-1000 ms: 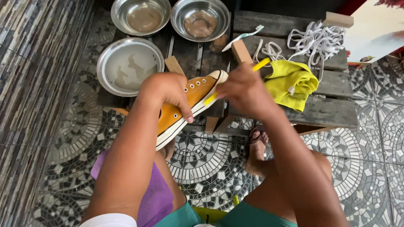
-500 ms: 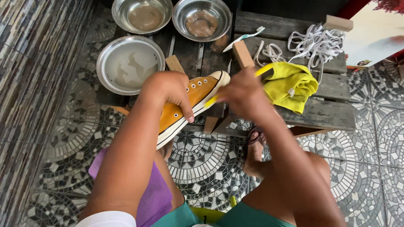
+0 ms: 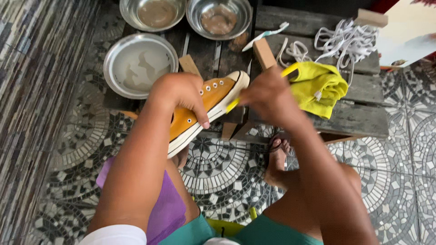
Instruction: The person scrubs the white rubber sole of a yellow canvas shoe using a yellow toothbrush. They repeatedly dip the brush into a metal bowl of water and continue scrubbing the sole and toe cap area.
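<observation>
Head view: my left hand [image 3: 181, 93] fingers clamp the orange sneaker [image 3: 206, 106], toe pointing upper right; my right hand [image 3: 268, 97] fingers grip a yellow brush [image 3: 288, 72] at its toe.

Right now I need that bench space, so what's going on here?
A seated person holds an orange sneaker in the left hand and works a yellow-handled brush against its white toe with the right hand. On the wooden pallet sit three metal bowls, the nearest with some liquid, plus a yellow cloth, white laces and a toothbrush.
</observation>
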